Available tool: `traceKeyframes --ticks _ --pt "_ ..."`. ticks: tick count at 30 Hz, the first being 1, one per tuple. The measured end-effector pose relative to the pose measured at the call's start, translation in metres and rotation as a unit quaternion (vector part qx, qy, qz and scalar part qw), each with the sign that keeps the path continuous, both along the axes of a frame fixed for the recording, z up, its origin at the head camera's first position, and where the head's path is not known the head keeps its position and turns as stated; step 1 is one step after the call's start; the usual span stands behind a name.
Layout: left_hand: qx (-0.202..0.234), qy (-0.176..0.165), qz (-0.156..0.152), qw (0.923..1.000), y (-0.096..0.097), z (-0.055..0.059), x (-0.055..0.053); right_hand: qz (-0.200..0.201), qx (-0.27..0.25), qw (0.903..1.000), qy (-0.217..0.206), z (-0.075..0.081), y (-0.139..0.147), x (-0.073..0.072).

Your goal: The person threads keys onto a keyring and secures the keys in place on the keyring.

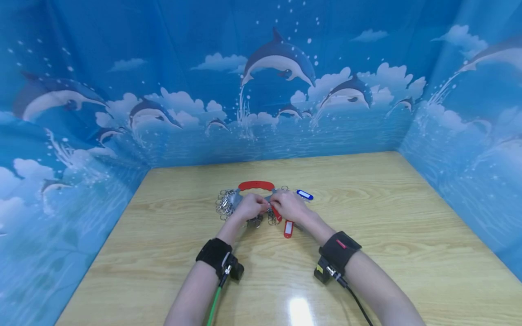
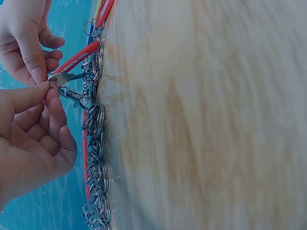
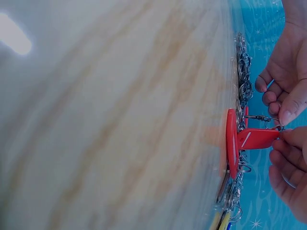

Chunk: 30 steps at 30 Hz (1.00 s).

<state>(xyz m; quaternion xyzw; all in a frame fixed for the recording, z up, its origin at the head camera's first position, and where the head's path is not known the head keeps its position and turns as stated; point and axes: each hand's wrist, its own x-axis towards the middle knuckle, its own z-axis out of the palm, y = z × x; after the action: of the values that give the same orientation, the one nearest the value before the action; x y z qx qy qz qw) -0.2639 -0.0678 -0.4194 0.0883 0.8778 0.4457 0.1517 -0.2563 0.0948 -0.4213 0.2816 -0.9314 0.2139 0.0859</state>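
Observation:
A metal key holder with a red handle (image 1: 256, 185) lies on the table, hung with many snap hooks (image 1: 225, 203). Over its near right side, my left hand (image 1: 249, 207) and right hand (image 1: 288, 205) meet fingertip to fingertip. Thumb and forefinger of the left hand (image 2: 36, 127) pinch a small metal ring beside a snap hook (image 2: 71, 94). Against it, the right hand (image 3: 293, 160) pinches the ring end of a red key tag (image 3: 259, 138). A silver key (image 2: 61, 77) hangs there too. Fingertips partly hide the ring.
Another red key tag (image 1: 288, 229) with a white label lies just nearer than the right hand. Beyond that hand is a blue key tag (image 1: 304, 194). The wooden table (image 1: 183, 258) is bordered by a blue dolphin curtain (image 1: 183, 136).

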Motion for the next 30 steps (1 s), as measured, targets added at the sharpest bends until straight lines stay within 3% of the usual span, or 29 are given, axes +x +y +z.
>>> traceKeyframes --ticks 21,30 --pt "0.017 0.006 0.000 0.9998 -0.0010 -0.0007 0.0026 0.030 0.015 0.9991 0.025 -0.0005 0.0009 0.0026" --pt "-0.010 0.033 0.009 0.9994 -0.0007 -0.0005 0.0022 0.039 0.010 0.9986 0.033 -0.0015 0.0009 0.0015"
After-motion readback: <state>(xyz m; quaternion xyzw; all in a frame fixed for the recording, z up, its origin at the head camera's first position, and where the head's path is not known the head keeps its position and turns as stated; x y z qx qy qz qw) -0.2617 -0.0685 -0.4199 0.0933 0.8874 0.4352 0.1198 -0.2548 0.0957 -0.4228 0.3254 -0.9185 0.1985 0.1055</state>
